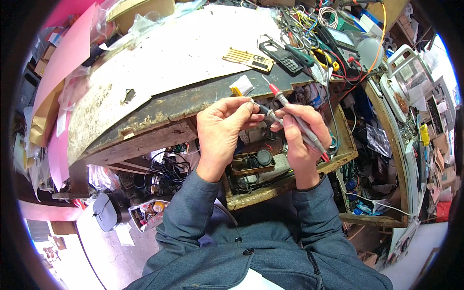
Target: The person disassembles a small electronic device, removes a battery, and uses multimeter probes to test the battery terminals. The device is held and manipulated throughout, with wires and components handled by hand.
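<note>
Ok so going by the open drawer (261, 195): left hand (220, 128) is up by its left side, right hand (307, 137) is above it with a test probe (303, 126). Small box (239, 166) sits inside it. The counter (183, 99) runs behind it and off left, with phone casing (290, 63), pliers (329, 59) and, farther back, a meter (341, 37) on top. Some sort of case (105, 212) is on the floor, well left of it.

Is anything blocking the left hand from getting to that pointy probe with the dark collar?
Nothing visible is: the left hand is right at the tip of the dark-collared test probe. The red-collared test probe, held in the right hand, lies off to one side, not between them.
</note>
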Tool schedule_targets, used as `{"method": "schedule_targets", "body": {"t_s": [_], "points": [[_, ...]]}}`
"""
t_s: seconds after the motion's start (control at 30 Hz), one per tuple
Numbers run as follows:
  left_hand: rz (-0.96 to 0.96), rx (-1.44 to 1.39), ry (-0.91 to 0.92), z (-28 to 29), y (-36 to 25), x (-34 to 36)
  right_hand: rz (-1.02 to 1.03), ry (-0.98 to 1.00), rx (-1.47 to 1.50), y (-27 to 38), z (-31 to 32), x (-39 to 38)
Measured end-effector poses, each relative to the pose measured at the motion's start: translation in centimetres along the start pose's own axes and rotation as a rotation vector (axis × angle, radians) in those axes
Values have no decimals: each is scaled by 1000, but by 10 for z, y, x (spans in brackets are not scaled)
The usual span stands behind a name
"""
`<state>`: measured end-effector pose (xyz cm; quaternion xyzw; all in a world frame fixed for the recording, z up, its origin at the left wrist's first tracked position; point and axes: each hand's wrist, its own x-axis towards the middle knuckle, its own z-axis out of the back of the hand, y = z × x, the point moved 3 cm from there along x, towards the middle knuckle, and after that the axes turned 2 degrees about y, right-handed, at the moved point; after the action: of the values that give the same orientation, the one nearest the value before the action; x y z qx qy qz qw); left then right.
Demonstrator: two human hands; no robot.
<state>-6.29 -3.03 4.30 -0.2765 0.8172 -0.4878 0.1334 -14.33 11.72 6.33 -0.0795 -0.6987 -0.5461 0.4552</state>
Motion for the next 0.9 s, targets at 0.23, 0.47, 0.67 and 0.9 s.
{"method": "schedule_targets", "body": {"t_s": [0.23,0.47,0.67,0.9], "points": [[-35,-3,-25,1,4,0,191,113,-241,6,-1,0],[-15,-116,-12,-1,2,-4,298,135,-346,11,-3,1],[-4,-195,-47,-2,4,-4,374,126,-386,16,-5,3],[11,-228,-54,-4,-2,-4,363,92,-354,15,-8,5]]}}
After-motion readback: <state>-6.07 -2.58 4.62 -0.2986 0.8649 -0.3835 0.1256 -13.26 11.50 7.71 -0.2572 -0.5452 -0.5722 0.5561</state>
